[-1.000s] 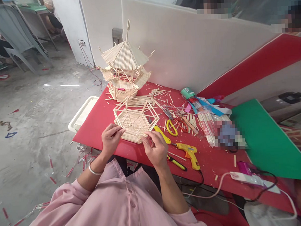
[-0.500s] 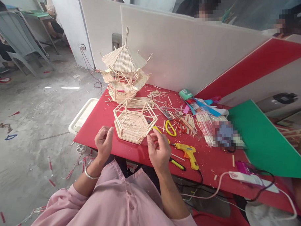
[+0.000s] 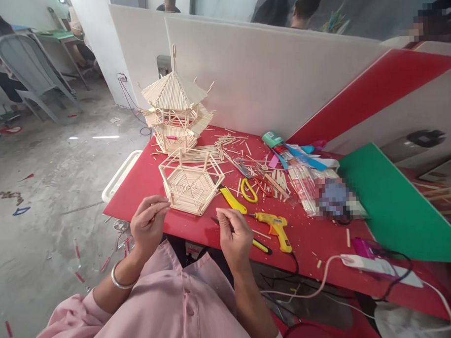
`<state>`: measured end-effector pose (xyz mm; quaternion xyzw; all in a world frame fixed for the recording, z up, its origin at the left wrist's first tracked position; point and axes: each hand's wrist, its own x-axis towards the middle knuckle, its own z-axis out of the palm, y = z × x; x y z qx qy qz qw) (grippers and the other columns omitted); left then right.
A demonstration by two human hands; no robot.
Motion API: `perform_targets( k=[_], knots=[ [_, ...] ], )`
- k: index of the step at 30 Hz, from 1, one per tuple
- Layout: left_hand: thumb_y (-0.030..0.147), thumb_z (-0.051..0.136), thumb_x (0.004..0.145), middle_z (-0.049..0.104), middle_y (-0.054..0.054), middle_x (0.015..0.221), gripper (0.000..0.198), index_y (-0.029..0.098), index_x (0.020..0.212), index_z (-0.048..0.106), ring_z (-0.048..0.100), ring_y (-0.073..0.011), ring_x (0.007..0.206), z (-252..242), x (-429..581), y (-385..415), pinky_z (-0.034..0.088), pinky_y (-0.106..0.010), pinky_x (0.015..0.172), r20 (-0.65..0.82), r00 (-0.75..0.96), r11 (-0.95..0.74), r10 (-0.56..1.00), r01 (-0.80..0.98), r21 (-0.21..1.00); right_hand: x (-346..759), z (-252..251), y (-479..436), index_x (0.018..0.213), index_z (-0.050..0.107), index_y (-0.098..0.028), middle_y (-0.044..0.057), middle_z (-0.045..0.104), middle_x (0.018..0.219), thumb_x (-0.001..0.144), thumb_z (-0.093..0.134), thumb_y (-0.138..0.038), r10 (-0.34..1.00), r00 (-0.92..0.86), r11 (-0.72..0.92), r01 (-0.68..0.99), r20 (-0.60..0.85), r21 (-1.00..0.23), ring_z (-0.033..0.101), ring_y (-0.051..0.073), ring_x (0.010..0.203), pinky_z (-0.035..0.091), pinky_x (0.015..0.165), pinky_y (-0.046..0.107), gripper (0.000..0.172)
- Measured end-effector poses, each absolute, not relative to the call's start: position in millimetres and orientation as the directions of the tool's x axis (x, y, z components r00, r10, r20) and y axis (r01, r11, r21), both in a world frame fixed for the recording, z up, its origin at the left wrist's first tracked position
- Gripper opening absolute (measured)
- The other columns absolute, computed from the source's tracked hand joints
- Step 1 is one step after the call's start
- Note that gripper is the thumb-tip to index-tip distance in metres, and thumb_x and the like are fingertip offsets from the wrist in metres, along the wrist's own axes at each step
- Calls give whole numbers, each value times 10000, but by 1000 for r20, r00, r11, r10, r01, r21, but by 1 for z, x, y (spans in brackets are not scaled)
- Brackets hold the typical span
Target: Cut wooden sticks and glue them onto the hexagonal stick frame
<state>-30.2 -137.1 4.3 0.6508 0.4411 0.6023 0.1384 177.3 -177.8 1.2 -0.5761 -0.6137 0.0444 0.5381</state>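
Note:
A hexagonal frame of thin wooden sticks (image 3: 191,190), with a web-like floor and low open sides, sits near the front edge of the red table. My left hand (image 3: 149,225) is just off its front left corner, thumb and fingers pinched together. At the front right, a little apart from the frame, my right hand (image 3: 234,235) also makes a pinch. Whatever may be between the fingertips of either hand is too small to make out. Behind the frame stands a tiered stick pagoda (image 3: 174,94) with a pointed roof.
Right of the frame lie a yellow utility knife (image 3: 233,201), scissors (image 3: 249,190) and a yellow glue gun (image 3: 275,223). A second cutter (image 3: 261,246) is beside my right hand. Loose sticks (image 3: 205,155) lie behind. A power strip (image 3: 380,270) and green board (image 3: 400,207) are farther right.
My left hand has turned, its fingers now pointing toward the frame. The right hand has drawn down from the frame's corner, fingers closing into a pinch. The view has shifted slightly.

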Motion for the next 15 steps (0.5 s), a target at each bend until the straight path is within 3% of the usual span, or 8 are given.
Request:
perform_targets(
  k=[5, 7, 10, 13, 15],
  knots=[
    [135, 748, 796, 671, -20, 832, 80, 203, 788, 708, 630, -114, 674, 22, -12, -153, 518, -238, 615, 753, 59, -712, 656, 381, 591, 180, 3, -186, 957, 690, -206, 40, 701, 841, 951, 557, -193, 784, 215, 360, 608, 583, -708, 666, 152, 787, 535, 736, 281, 133],
    [180, 703, 844, 633, -25, 781, 112, 185, 742, 657, 598, -112, 647, 24, -1, -159, 487, -231, 574, 713, 108, -696, 693, 356, 623, 181, 4, -192, 963, 689, -206, 39, 692, 827, 953, 548, -194, 807, 194, 372, 566, 557, -736, 655, 149, 766, 529, 714, 276, 142],
    [272, 546, 950, 484, 16, 593, 348, 181, 616, 500, 467, -93, 519, 20, 17, -165, 393, -222, 484, 582, 209, -618, 786, 303, 725, 182, 3, -203, 1004, 685, -211, 37, 681, 840, 954, 544, -222, 852, 138, 388, 482, 505, -785, 637, 143, 739, 523, 673, 269, 150],
    [373, 465, 982, 312, 55, 492, 485, 189, 547, 352, 312, -78, 437, 10, 33, -168, 272, -230, 426, 485, 307, -565, 819, 286, 774, 181, 1, -212, 1047, 675, -216, 34, 682, 869, 947, 554, -245, 870, 74, 419, 412, 488, -809, 642, 146, 764, 531, 685, 270, 159],
    [437, 454, 977, 282, 57, 476, 527, 188, 531, 324, 285, -77, 430, 3, 41, -169, 242, -234, 420, 449, 315, -535, 836, 284, 796, 180, -2, -216, 1061, 670, -221, 31, 687, 886, 947, 555, -247, 880, 50, 416, 395, 472, -819, 652, 150, 796, 537, 703, 270, 164]
  ],
)
